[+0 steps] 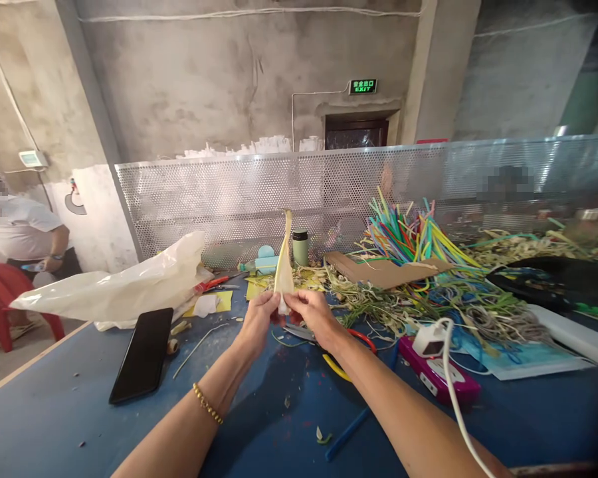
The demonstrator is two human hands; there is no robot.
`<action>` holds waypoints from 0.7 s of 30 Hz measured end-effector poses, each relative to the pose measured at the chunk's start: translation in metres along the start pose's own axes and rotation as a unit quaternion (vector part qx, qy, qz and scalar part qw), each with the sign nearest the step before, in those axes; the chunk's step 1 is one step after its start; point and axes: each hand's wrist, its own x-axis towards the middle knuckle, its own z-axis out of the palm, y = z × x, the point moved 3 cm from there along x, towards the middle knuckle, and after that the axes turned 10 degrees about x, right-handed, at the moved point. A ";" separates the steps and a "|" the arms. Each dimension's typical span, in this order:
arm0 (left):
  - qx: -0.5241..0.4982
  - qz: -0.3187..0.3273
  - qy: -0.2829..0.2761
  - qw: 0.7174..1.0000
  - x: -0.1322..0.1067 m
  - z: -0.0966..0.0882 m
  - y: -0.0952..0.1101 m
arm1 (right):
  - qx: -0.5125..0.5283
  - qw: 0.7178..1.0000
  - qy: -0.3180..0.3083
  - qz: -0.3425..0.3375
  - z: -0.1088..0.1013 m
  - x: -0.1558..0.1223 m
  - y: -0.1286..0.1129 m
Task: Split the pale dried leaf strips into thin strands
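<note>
A pale strip (284, 272), cream with a yellowish edge, stands upright above the middle of the worktop (259, 428), broad at its lower end and narrowing to a thin, darker tip. The left hand (260, 322) pinches its lower end between thumb and fingers, and the right hand (315, 317) pinches the same end from the other side, the two hands close together. A beaded gold bracelet (208, 403) circles the left wrist.

Just below the right hand lie scissors with one red handle (363, 340) and one yellow handle (335, 369), partly hidden by the forearm. Beyond the strip stands a green container (300, 249) with a dark lid. To the left lie a black phone (142, 357) and a crumpled, whitish plastic sheet (119, 284). To the right, a sheet of cardboard (379, 270) rests among tangled plant-like strands (379, 305), in front of a bundle of coloured stems (403, 232). Nearer is a purple power strip (443, 378) with a white plug (430, 340) in it.

A perforated metal screen (219, 192) runs behind the worktop; a person in a white shirt (27, 226) is at far left.
</note>
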 end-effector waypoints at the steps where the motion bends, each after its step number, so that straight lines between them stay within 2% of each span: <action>1: -0.052 -0.016 -0.030 0.998 0.000 0.002 0.002 | 0.026 1.000 -0.013 0.001 0.001 -0.001 0.000; 3: -0.115 -0.043 -0.071 0.990 -0.001 0.005 0.004 | 0.042 0.999 -0.024 -0.006 0.002 -0.001 0.000; 5: -0.109 -0.056 -0.074 0.990 -0.001 0.004 0.004 | 0.001 1.000 -0.007 -0.020 0.000 0.001 0.001; 9: 0.021 -0.037 -0.023 0.999 0.001 -0.001 0.000 | -0.157 0.984 0.030 -0.077 -0.007 0.005 0.000; 12: 0.082 -0.017 -0.012 0.996 0.002 -0.002 -0.002 | -0.212 0.972 0.030 -0.095 -0.010 0.006 -0.001; 17: 0.120 0.003 0.044 0.992 0.005 -0.005 -0.006 | -0.174 0.984 -0.004 -0.038 -0.008 0.006 0.001; 21: 0.173 0.012 0.065 0.983 0.007 -0.009 -0.011 | -0.149 0.989 -0.015 -0.002 -0.005 0.004 0.003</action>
